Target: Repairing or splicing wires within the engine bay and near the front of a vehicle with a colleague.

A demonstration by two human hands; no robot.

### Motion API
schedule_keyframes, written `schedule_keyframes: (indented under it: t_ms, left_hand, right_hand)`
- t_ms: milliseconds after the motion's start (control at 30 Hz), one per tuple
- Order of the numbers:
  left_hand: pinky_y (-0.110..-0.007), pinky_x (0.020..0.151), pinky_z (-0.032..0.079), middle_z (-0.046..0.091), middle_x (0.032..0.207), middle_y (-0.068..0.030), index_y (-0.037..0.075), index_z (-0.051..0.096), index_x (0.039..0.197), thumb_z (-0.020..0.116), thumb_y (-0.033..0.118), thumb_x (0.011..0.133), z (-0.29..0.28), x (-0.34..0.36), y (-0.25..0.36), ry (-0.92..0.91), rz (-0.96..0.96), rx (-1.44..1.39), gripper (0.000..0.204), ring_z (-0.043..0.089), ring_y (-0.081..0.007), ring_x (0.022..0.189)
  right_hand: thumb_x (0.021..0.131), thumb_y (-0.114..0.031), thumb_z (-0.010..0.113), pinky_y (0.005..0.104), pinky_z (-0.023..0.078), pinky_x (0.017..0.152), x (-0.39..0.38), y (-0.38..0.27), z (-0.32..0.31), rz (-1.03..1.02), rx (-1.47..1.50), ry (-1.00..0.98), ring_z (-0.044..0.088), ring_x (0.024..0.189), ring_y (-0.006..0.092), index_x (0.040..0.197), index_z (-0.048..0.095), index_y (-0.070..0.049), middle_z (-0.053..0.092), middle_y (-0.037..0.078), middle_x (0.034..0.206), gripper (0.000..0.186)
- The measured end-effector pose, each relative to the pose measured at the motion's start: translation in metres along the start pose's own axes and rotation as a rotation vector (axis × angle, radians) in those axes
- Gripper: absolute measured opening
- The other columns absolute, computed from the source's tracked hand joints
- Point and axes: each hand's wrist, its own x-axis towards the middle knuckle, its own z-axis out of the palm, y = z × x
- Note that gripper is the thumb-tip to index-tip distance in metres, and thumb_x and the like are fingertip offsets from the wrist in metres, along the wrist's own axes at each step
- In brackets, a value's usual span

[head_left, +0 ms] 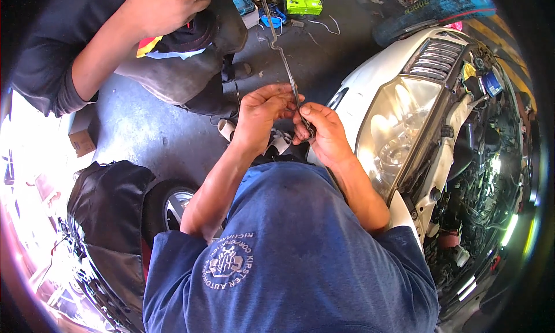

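Observation:
In front of my chest I hold a long, thin, bent metal rod (281,56). It rises away from me, with a kink partway along, and its far end runs out at the top of the view. My left hand (263,116) is closed, pinching the rod between thumb and fingertips near its lower part. Just right of it, my right hand (325,129) is closed round the near end, its thumb pressed against it. A small dark part shows at that end, between the right fingers; its kind I cannot make out.
On my right stands a white car with its headlight (399,119) and open engine bay (480,177). A co-worker's hand (170,9) is at upper left. A wheel (170,206) and black cover (110,217) lie left. A bright green box (303,2) sits on the floor (156,125).

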Motion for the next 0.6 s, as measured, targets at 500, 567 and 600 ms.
schedule_keyframes:
  t_ms: [500, 567, 600]
  left_hand:
    - [-0.026, 0.065, 0.049, 0.064, 0.083, -0.0057, -0.003, 0.066, 0.099, 0.050, 0.016, 0.097, 0.004, -0.012, 0.012, -0.046, 0.076, 0.193, 0.025, 0.060, -0.0115, 0.073]
    - [-0.025, 0.064, 0.048, 0.063, 0.080, -0.0040, -0.002, 0.067, 0.098, 0.050, 0.016, 0.097, 0.004, -0.015, 0.015, -0.043, 0.091, 0.209, 0.025, 0.058, -0.0103, 0.072]
    - [-0.025, 0.063, 0.047, 0.063, 0.080, -0.0036, -0.002, 0.067, 0.098, 0.050, 0.016, 0.097, 0.003, -0.018, 0.019, -0.063, 0.085, 0.211, 0.024, 0.058, -0.0103, 0.071]
  right_hand:
    - [0.090, -0.012, 0.070, 0.0221, 0.048, 0.072, -0.008, -0.016, -0.003, -0.088, -0.697, 0.122, 0.060, 0.078, 0.0072, 0.100, 0.068, 0.000, 0.066, 0.002, 0.083, 0.016]
    - [0.089, -0.006, 0.069, 0.0212, 0.047, 0.074, -0.009, -0.022, 0.001, -0.234, -0.637, 0.121, 0.059, 0.079, 0.0076, 0.105, 0.067, 0.000, 0.065, 0.003, 0.089, 0.017]
    - [0.088, -0.004, 0.069, 0.0207, 0.047, 0.075, -0.010, -0.025, 0.004, -0.288, -0.618, 0.144, 0.059, 0.080, 0.0077, 0.107, 0.067, 0.000, 0.065, 0.003, 0.092, 0.019]
